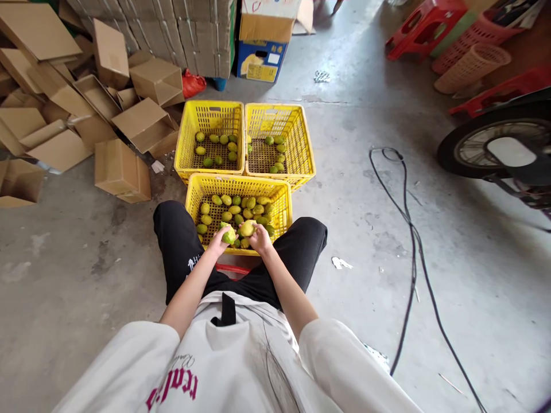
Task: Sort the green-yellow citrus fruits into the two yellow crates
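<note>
My left hand [218, 242] is closed around a green-yellow lemon [229, 236]; a second one may be pressed against it, but I cannot tell. A yellower lemon [247, 228] is gripped in the fingers of my right hand [260, 239]. Both hands are close together above the near side of the front yellow crate [193, 195], which stands between my knees. Loose lemons [227, 216] in yellow and green lie on its slatted bottom. Behind it, the back left crate [183, 135] holds several mostly green lemons, and the back right crate [303, 137] holds several too.
Cardboard boxes [123, 166] are heaped at the left. A blue fruit carton [262, 60] stands behind the crates. On the right, a black cable [408, 221] crosses the concrete floor near a motorbike wheel [477, 143]. Red stools [424, 26] and pink baskets [473, 66] are farther back.
</note>
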### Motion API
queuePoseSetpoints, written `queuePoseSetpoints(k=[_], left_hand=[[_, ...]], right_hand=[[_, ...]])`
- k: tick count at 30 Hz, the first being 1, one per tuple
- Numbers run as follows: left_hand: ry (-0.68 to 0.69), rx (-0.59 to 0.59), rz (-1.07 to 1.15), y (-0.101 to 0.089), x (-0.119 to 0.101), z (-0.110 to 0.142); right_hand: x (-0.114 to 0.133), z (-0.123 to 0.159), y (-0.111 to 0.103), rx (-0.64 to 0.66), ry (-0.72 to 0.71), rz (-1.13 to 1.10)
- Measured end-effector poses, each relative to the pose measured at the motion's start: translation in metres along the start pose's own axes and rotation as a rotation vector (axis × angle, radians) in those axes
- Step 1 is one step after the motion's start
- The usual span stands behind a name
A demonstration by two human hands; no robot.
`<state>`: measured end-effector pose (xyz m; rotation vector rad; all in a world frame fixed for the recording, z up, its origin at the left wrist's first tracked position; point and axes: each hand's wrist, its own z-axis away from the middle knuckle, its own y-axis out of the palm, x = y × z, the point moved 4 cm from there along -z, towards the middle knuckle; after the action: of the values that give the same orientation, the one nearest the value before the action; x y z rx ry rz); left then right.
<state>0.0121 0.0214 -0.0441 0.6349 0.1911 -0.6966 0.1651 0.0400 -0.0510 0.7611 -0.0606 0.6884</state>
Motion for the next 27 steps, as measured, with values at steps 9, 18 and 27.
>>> queuePoseSetpoints(k=[9,18,27], left_hand=[[-0.022,0.034,-0.061,0.0043,0.0029,0.0016],[-0.035,0.059,0.046,0.0052,-0.0031,0.004],[-0.104,0.04,-0.022,0.0068,0.0005,0.0099]], right_hand=[[0.0009,0.0043,0.0019,-0.001,-0.036,-0.016],[-0.0008,0.0018,-0.0037,-0.041,0.012,0.002],[0.0027,0.0064,0.0008,-0.065,0.021,-0.001]])
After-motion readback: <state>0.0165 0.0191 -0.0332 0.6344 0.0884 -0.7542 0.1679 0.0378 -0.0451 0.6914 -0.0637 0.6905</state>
